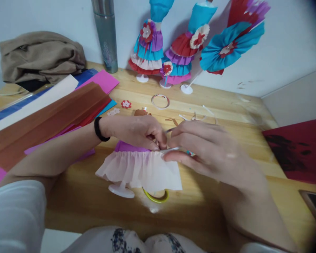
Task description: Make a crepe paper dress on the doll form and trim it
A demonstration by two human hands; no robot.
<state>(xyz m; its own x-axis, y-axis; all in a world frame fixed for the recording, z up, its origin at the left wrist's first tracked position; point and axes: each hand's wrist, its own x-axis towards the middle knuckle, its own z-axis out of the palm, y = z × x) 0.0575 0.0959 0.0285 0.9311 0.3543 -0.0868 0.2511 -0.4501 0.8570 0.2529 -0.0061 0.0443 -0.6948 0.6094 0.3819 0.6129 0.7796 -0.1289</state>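
A small doll figure in a ruffled pale pink crepe paper skirt point(144, 172) lies across the table in front of me, with a purple band point(130, 146) above the gathers. Its white round stand point(122, 190) pokes out below the hem. My left hand point(139, 131) is closed at the skirt's upper edge, fingers curled and pressing on the gathers. Beside it, my right hand point(205, 146) pinches a thin white strip point(171, 149) at the same edge; its fingers are slightly blurred. The doll's upper part is hidden behind my hands. A yellow scissors handle point(158, 199) shows under the skirt.
Paper-dressed dolls on stands point(149, 52) line the wall, near a grey-green bottle point(106, 42). Folded crepe paper point(52, 119) and a brown cloth point(42, 54) lie left. A tape ring point(160, 101), a flower cutout point(126, 104) and scraps lie behind my hands; a red sheet point(300, 149) is right.
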